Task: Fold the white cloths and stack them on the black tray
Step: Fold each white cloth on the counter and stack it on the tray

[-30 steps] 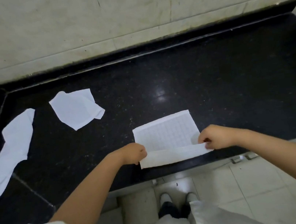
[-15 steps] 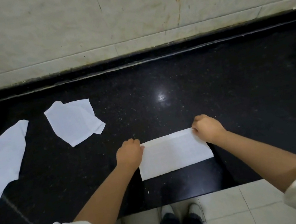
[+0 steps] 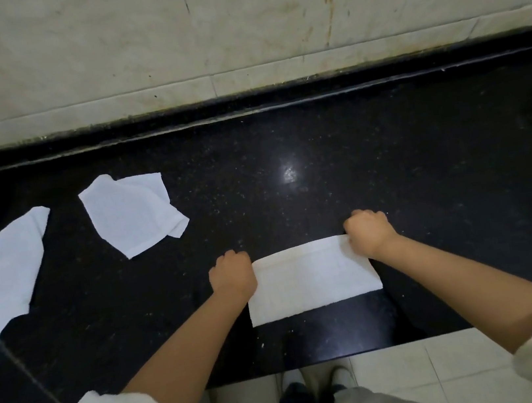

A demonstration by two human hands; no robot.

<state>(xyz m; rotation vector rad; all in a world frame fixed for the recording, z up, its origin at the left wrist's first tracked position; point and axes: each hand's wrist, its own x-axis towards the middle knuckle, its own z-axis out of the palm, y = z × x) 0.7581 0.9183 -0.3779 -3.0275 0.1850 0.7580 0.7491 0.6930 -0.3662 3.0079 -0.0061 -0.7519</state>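
Observation:
A white cloth point(image 3: 310, 279), folded in half into a flat rectangle, lies on the black stone counter point(image 3: 393, 182) near its front edge. My left hand point(image 3: 232, 273) pinches the cloth's far left corner. My right hand point(image 3: 369, 232) pinches its far right corner. Both hands rest on the counter with fingers curled. A second white cloth point(image 3: 132, 216) lies loosely crumpled to the left, and a third white cloth point(image 3: 7, 278) stretches along the far left. No separate black tray is visible.
A pale marble wall point(image 3: 231, 27) rises behind the counter, with a raised black lip along its base. Below the counter's front edge are a tiled floor point(image 3: 438, 369) and the person's shoes. White sleeves show at the bottom corners.
Both hands carried the cloth's near edge up and over to the far edge, folding it in half. They now hold the far corners. The other two cloths have not moved.

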